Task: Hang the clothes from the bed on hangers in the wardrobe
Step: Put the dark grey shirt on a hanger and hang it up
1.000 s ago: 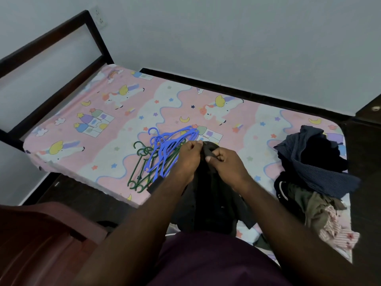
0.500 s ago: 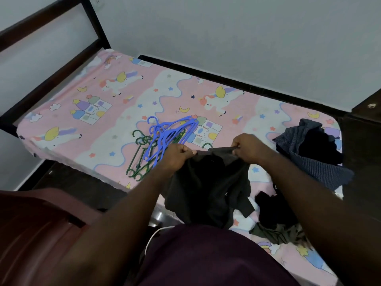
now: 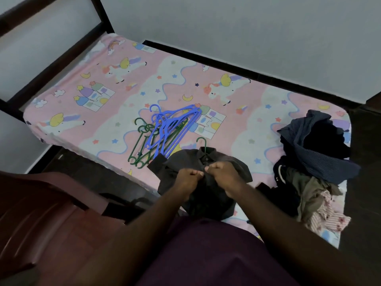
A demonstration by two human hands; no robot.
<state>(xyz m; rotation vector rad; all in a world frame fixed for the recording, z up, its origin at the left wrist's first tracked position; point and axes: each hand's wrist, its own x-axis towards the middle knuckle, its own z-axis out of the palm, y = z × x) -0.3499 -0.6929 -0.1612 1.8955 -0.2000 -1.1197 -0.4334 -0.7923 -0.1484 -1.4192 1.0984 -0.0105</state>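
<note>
A dark grey collared shirt (image 3: 226, 162) lies on the near edge of the bed (image 3: 103, 83), with a green hanger hook (image 3: 202, 141) sticking out above its collar. My left hand (image 3: 188, 178) and my right hand (image 3: 222, 172) both pinch the shirt's front just below the collar, knuckles close together. A heap of blue hangers (image 3: 173, 124) and green hangers (image 3: 142, 141) lies on the sheet just left of the shirt. More clothes are piled at the right end: a dark striped garment (image 3: 317, 145), an olive one (image 3: 309, 186) and a pink patterned one (image 3: 329, 215).
A reddish-brown plastic chair (image 3: 41, 213) stands at the lower left beside the bed. The dark bed frame (image 3: 61, 54) rises at the left end. A pale wall runs behind the bed. Dark furniture (image 3: 371, 100) sits at the far right.
My hands, spread apart holding the shirt's top edge, have come together at its front. The shirt now lies on the bed with a green hanger hook showing above the collar.
</note>
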